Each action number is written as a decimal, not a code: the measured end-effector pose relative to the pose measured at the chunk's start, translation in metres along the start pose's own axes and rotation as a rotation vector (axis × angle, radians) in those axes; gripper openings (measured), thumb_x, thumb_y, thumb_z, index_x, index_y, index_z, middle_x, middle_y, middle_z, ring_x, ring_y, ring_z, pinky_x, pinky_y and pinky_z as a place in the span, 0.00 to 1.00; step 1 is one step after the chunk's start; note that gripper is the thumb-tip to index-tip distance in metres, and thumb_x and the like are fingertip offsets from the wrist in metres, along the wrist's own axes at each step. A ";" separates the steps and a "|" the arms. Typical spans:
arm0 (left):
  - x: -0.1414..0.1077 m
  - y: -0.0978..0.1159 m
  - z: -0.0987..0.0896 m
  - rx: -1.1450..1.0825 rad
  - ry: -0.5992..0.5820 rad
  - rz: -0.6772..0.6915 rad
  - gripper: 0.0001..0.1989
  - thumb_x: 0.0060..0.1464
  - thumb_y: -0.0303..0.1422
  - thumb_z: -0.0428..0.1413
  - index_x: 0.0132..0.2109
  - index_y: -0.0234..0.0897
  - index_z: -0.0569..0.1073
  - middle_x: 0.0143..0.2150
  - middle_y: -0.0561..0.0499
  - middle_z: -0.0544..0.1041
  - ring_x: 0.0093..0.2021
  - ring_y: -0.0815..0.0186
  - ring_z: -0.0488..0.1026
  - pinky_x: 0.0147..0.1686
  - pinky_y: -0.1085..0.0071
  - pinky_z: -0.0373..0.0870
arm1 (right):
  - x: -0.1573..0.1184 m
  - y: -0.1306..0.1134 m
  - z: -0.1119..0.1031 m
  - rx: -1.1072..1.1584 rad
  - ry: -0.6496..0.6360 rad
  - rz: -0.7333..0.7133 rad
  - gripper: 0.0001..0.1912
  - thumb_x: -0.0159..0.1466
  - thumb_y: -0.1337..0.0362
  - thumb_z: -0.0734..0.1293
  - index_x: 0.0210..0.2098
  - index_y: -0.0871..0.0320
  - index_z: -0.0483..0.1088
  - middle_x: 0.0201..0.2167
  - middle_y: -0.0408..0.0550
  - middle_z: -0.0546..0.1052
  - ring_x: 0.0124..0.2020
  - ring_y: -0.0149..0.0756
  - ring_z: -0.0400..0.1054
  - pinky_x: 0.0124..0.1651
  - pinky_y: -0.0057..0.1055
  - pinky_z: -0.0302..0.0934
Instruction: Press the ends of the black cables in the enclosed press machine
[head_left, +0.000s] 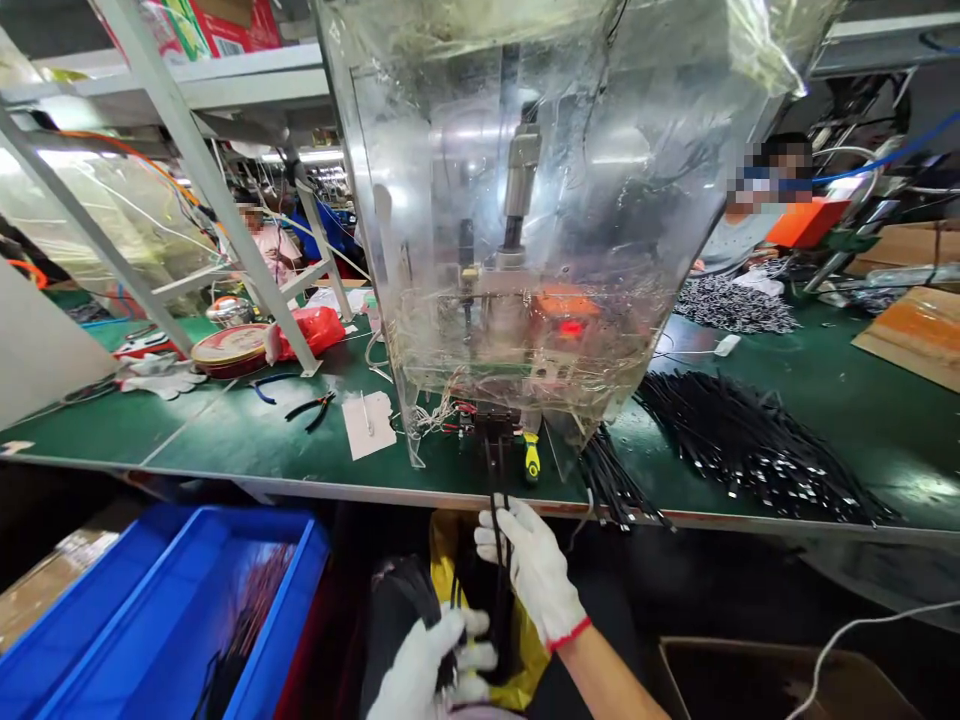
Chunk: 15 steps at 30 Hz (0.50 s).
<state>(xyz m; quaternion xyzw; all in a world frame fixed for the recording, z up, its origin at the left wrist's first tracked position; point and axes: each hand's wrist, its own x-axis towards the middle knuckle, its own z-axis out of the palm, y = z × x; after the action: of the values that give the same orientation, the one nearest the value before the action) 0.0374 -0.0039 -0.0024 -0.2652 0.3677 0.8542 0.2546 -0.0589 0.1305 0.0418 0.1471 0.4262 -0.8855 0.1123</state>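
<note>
My right hand, in a white knit glove with a red cuff, is closed on black cables. The cables run up from its fingers to a small dark fixture at the foot of a machine behind a clear plastic guard. Below it and to the left is my left hand, also gloved in white. Its fingers are curled, and thin black cable strands pass between the thumb and fingers. Part of that grip is hidden.
A yellow-handled screwdriver lies beside the fixture. Black cable bundles spread over the green table at right. Pliers and white paper lie left. Blue bins stand lower left. Other people sit across the table.
</note>
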 end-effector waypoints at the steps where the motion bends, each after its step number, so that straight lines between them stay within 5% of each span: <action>1: 0.002 0.002 0.011 -0.050 0.008 0.031 0.15 0.46 0.38 0.66 0.37 0.32 0.74 0.35 0.44 0.77 0.32 0.63 0.76 0.24 0.76 0.68 | 0.006 -0.008 0.006 0.012 -0.010 -0.013 0.18 0.48 0.62 0.77 0.36 0.58 0.70 0.26 0.46 0.78 0.23 0.34 0.73 0.25 0.28 0.68; 8: -0.006 0.023 0.060 -0.271 -0.008 0.063 0.10 0.54 0.31 0.60 0.40 0.28 0.74 0.47 0.37 0.76 0.37 0.59 0.79 0.26 0.75 0.74 | 0.031 -0.041 0.019 -0.065 -0.037 0.092 0.06 0.58 0.64 0.70 0.31 0.61 0.71 0.25 0.50 0.79 0.24 0.35 0.74 0.28 0.31 0.72; 15: -0.012 0.037 0.067 -0.295 0.003 0.072 0.08 0.56 0.30 0.59 0.40 0.29 0.74 0.47 0.37 0.76 0.37 0.61 0.78 0.26 0.77 0.74 | 0.034 -0.039 0.011 -0.155 -0.121 0.182 0.18 0.61 0.58 0.68 0.19 0.63 0.69 0.22 0.55 0.78 0.19 0.34 0.72 0.27 0.32 0.71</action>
<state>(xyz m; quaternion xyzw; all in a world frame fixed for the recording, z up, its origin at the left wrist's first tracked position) 0.0046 0.0224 0.0630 -0.2877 0.2477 0.9072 0.1812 -0.1053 0.1429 0.0638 0.1226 0.4707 -0.8433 0.2288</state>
